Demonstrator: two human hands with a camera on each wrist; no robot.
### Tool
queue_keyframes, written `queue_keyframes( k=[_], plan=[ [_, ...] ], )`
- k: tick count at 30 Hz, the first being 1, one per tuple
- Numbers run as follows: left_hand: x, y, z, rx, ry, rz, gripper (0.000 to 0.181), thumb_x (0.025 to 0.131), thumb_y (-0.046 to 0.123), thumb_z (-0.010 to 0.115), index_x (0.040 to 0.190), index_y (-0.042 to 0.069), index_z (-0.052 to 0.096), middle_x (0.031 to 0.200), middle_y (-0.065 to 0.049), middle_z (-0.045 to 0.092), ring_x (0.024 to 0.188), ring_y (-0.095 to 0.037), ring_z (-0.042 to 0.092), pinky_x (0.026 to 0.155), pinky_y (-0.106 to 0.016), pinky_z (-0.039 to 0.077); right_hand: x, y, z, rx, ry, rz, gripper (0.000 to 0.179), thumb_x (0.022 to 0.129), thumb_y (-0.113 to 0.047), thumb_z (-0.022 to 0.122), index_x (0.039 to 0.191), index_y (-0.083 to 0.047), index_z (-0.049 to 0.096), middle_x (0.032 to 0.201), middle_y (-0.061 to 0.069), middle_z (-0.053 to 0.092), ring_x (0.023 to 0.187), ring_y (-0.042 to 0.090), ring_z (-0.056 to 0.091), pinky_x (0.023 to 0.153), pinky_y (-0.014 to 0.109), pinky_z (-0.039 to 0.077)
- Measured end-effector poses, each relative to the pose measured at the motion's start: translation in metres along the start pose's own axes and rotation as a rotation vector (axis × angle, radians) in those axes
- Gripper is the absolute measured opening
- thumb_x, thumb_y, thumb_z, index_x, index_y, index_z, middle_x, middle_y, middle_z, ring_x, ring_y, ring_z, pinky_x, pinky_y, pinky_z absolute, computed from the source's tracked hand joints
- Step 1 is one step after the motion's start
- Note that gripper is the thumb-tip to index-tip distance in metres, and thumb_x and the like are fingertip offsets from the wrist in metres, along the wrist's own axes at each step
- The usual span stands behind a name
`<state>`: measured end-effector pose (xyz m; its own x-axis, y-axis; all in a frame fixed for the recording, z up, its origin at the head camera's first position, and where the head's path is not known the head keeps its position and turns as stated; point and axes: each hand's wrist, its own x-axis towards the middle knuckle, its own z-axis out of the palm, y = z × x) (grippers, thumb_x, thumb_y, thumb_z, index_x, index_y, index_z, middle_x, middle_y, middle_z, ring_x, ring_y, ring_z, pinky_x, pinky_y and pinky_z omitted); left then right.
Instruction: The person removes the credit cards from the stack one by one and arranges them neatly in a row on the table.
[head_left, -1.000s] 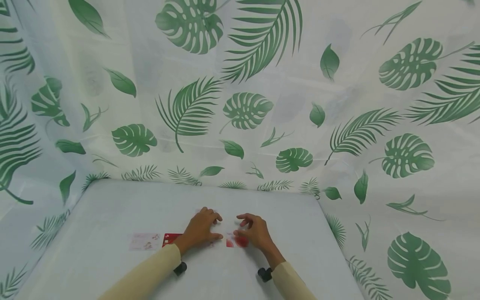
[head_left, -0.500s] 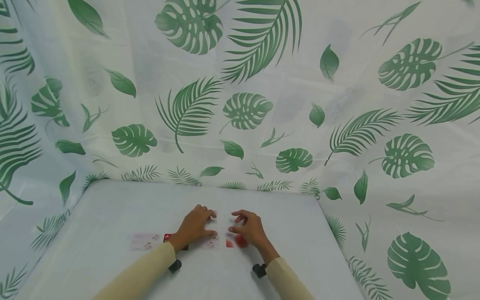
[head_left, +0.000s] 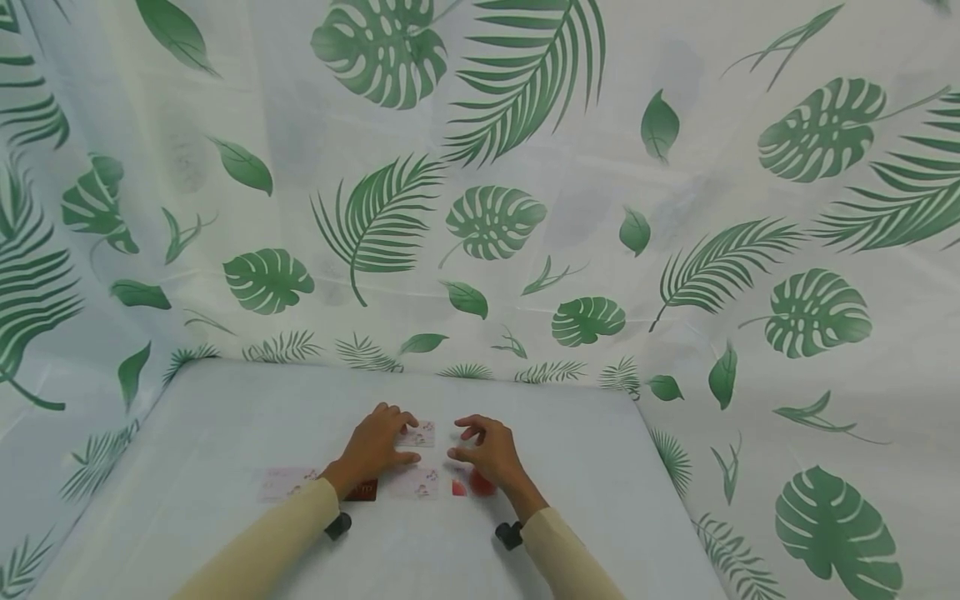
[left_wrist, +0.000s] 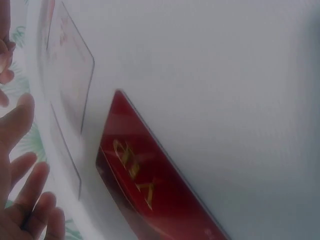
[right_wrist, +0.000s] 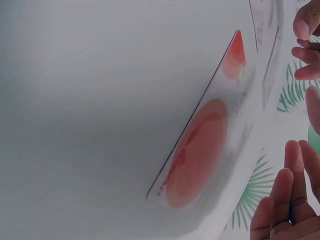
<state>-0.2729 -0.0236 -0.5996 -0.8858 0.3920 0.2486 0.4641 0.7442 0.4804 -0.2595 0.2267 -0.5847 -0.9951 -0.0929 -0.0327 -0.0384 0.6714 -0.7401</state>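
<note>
In the head view my left hand (head_left: 375,443) hovers over the cards with loosely bent fingers and holds nothing. A pale pink-printed card (head_left: 422,434) lies beside its fingertips, and a similar pale card (head_left: 418,485) lies in the row below its thumb. My left wrist partly hides a red card (head_left: 365,490), whose gold lettering shows on the red card (left_wrist: 135,170) in the left wrist view. My right hand (head_left: 491,457) is also empty, fingers slightly bent, above a white card with a red circle (head_left: 459,487). The red-circle card (right_wrist: 200,150) lies flat in the right wrist view.
Another pale card (head_left: 281,483) lies at the left end of the row, partly behind the left sleeve. All cards rest on a white-covered table (head_left: 225,400). A leaf-printed curtain (head_left: 480,325) closes off the back and sides. Small black wrist cameras (head_left: 509,535) sit under the wrists.
My left hand has drifted left, uncovering the pale card behind and the one below it. My right hand has shifted slightly left and away from me. The cards stay where they were.
</note>
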Motion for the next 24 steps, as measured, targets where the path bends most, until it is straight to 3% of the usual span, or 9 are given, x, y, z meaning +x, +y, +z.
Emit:
queue_keyframes(
  k=[11,24],
  plan=[
    [0.001,-0.011,-0.008,0.032,-0.001,-0.016,0.054,0.077,0.037,0.096,0.121,0.014,0.074,0.101,-0.002,0.07,0.096,-0.018,0.055,0.09,-0.04,0.053,0.009,-0.006,0.007,-0.001,-0.007,0.01,0.052,0.081,-0.024,0.094,0.129,-0.021,0.074,0.105,0.002,0.073,0.096,0.018,0.056,0.085,0.034,0.047],
    [0.006,-0.028,-0.006,0.071,0.0,-0.043,0.056,0.077,0.038,0.096,0.122,0.015,0.073,0.1,-0.003,0.07,0.096,-0.02,0.055,0.09,-0.04,0.053,0.019,-0.013,0.012,-0.028,-0.007,-0.041,0.052,0.079,-0.025,0.095,0.127,-0.021,0.075,0.105,0.002,0.073,0.096,0.018,0.057,0.086,0.035,0.046]
  ],
)
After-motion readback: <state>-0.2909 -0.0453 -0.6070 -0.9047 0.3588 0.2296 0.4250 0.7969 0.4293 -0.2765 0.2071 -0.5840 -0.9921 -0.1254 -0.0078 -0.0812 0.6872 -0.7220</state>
